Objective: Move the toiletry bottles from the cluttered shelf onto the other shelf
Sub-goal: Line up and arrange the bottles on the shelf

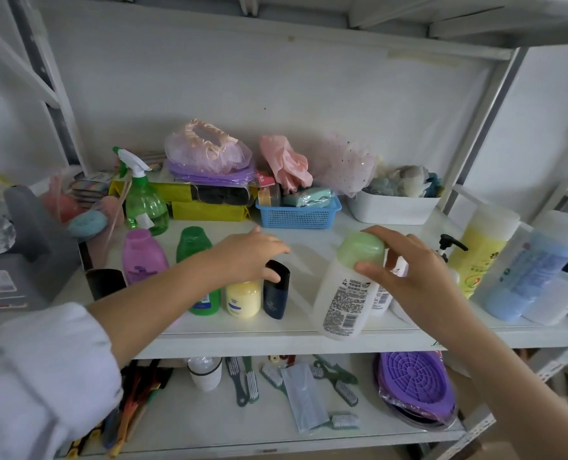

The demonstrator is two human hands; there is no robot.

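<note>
My right hand [412, 277] grips the pale green cap of a white bottle [342, 297], which tilts at the front edge of the cluttered middle shelf [242, 343]. A second white bottle [380, 302] stands just behind it. My left hand [249, 257] hovers with fingers apart over a short yellow bottle [242, 300], its thumb against the cap of a dark blue bottle [276, 293]. A green bottle [193, 244] and a purple bottle [143, 257] stand to the left. At the right stand a tall yellow bottle [485, 254], a blue bottle [521, 277] and a black pump bottle [448, 247].
At the back of the shelf are a green spray bottle [145, 204], yellow boxes, shower caps, a blue basket [295, 217] and a white tub [392, 207]. The lower shelf [209, 419] holds brushes, a white jar [206, 373] and purple trays [415, 383].
</note>
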